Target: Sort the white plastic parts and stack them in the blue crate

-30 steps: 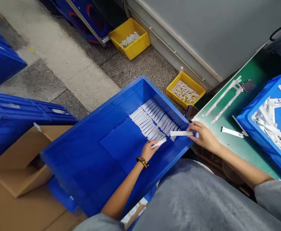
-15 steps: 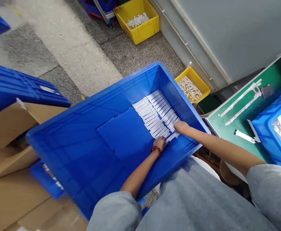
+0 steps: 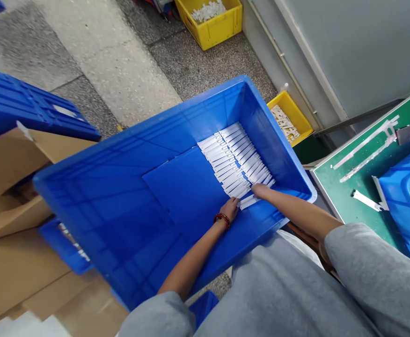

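Seeing both hands down inside the blue plastic crate (image 3: 138,128), my left hand (image 3: 230,209) lies open, fingers flat against the near end of the packed white strips (image 3: 235,159). My right hand (image 3: 261,191) sits on a loose strip (image 3: 249,202), its fingertips hidden, so I can't tell whether they grip. The white label (image 3: 64,111) on the blue lid (image 3: 32,103) at far left is unreadable.

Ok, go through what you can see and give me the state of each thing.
Left hand: flat, fingers against the strip rows.
Right hand: resting on the strip ends.
White strips: packed in overlapping rows.
Loose white strip: lying crosswise below the rows.
Blue crate: open.
Blue sheet: flat on the crate floor.
Far yellow bin: holding white parts.
Near yellow bin: holding white parts.
Cardboard box: flaps open.
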The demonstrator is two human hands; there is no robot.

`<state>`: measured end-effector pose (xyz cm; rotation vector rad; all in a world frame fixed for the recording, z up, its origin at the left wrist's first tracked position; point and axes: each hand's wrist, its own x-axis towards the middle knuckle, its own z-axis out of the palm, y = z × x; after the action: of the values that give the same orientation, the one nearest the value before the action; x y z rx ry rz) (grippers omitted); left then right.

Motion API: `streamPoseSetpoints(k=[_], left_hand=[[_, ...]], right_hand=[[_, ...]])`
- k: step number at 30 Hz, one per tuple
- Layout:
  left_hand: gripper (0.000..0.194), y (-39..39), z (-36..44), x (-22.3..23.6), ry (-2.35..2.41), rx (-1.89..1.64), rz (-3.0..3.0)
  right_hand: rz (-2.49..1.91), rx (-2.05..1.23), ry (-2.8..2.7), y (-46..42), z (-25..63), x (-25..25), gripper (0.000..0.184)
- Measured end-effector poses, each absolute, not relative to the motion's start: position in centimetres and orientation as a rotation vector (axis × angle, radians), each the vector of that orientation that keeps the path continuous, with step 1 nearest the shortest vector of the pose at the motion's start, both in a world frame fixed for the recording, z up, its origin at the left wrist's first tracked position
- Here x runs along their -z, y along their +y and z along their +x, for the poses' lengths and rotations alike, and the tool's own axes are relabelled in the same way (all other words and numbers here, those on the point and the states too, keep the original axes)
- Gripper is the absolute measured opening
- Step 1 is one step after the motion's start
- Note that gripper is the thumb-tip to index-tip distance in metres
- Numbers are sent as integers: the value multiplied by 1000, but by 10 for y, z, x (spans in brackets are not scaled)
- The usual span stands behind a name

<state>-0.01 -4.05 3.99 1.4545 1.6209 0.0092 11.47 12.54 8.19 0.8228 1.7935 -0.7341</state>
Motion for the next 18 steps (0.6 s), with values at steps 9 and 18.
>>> streamPoseSetpoints(k=[9,18], left_hand=[[25,-23,11,-45,1509,11,1544],[25,-22,13,-42,1418,28,1603]], right_hand=[[700,689,1778,127,119,-70,29],[698,701,1861,129,119,-68,32]])
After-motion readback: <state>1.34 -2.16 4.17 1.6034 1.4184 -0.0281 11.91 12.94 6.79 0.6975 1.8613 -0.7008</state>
